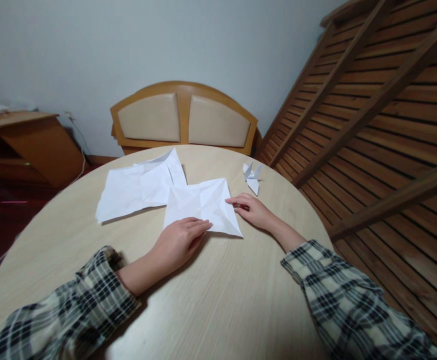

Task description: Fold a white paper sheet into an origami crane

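Note:
A creased white square of paper (203,204) lies flat on the round pale wooden table (218,300). My left hand (179,242) rests palm down on the table, its fingertips pressing the paper's near edge. My right hand (252,209) lies at the paper's right edge with its fingers touching that edge. Neither hand grips anything. Both arms wear plaid sleeves.
Two crumpled white sheets (138,187) lie overlapped at the paper's left. A small folded paper figure (252,177) stands behind my right hand. A wooden chair with padded back (183,117) is at the table's far side. Slatted wooden panels (383,125) lean at right; a cabinet (27,145) stands at left.

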The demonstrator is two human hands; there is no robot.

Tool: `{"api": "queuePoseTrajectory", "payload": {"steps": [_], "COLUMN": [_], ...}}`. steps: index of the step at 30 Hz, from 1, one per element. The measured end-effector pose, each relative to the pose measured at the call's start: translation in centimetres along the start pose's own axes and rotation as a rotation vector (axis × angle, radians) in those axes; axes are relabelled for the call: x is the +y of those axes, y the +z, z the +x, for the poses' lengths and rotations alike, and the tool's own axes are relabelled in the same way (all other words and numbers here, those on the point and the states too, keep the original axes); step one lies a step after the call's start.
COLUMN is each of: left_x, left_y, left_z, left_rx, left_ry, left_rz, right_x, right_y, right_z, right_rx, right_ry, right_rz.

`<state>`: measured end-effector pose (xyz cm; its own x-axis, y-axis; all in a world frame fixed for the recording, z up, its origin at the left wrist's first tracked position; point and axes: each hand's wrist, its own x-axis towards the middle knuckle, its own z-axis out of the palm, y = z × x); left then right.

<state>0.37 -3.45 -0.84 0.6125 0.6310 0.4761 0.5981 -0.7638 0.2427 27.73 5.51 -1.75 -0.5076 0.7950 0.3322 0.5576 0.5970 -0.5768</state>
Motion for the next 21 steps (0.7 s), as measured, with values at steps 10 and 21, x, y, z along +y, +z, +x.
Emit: {"api": "queuePoseTrajectory", "payload": {"steps": [10, 21], "left_x": [0.6, -6.1], "left_y": [-0.3, -3.1], "left_z": [0.0, -0.3], "left_rx": [-0.031, 0.113], "left_ry": [-0.026, -0.028], "left_rz": [-0.094, 0.07], "right_x": [0.3, 1.1], "right_y": [-0.3, -0.5], "right_z": [-0.1, -0.2], "right_rx": [-0.024, -0.042], "right_ry": [-0.017, 0.006], "right_rz": [0.041, 0.01]}}
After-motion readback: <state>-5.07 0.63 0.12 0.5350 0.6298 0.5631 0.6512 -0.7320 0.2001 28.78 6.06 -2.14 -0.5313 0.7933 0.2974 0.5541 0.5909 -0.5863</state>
